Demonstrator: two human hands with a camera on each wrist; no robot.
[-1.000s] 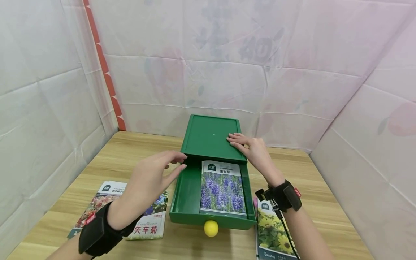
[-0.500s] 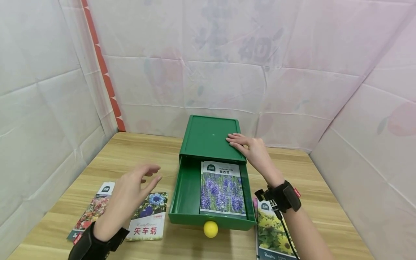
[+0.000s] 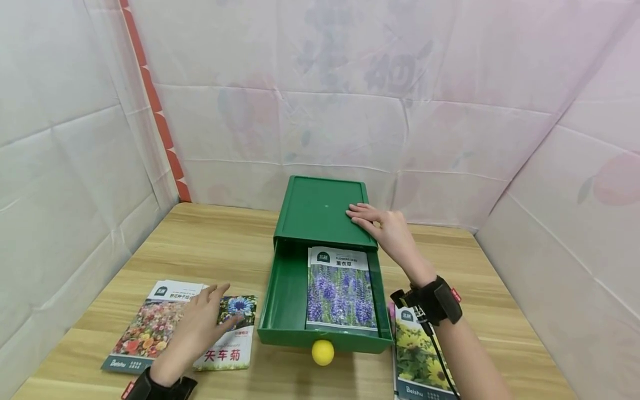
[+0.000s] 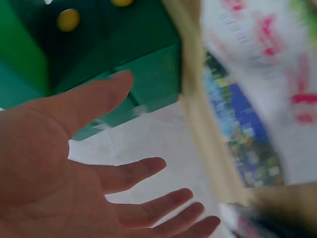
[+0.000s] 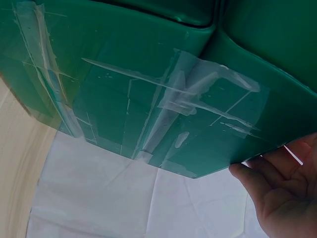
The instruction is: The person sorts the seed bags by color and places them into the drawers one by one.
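A green drawer box (image 3: 322, 211) stands mid-table with its drawer (image 3: 285, 300) pulled out toward me; a yellow knob (image 3: 323, 352) sits on the drawer front. A lavender seed packet (image 3: 341, 289) lies inside the drawer. My right hand (image 3: 375, 221) rests flat on the box's top, fingers straight; in the right wrist view its fingers (image 5: 270, 181) meet the green box wall (image 5: 148, 99). My left hand (image 3: 202, 316) is open, fingers spread, lowered onto two seed packets left of the drawer: a cornflower packet (image 3: 232, 333) and a mixed-flower packet (image 3: 150, 328).
A sunflower seed packet (image 3: 420, 361) lies right of the drawer, beside my right forearm. White cloth walls (image 3: 75, 139) close in the wooden table (image 3: 215, 244) on three sides. The left wrist view is blurred, showing an open palm (image 4: 59, 163).
My left hand has drawn back from the drawer's left rim, moved left and down, and now lies on the seed packets. The right hand has stayed on the box top.
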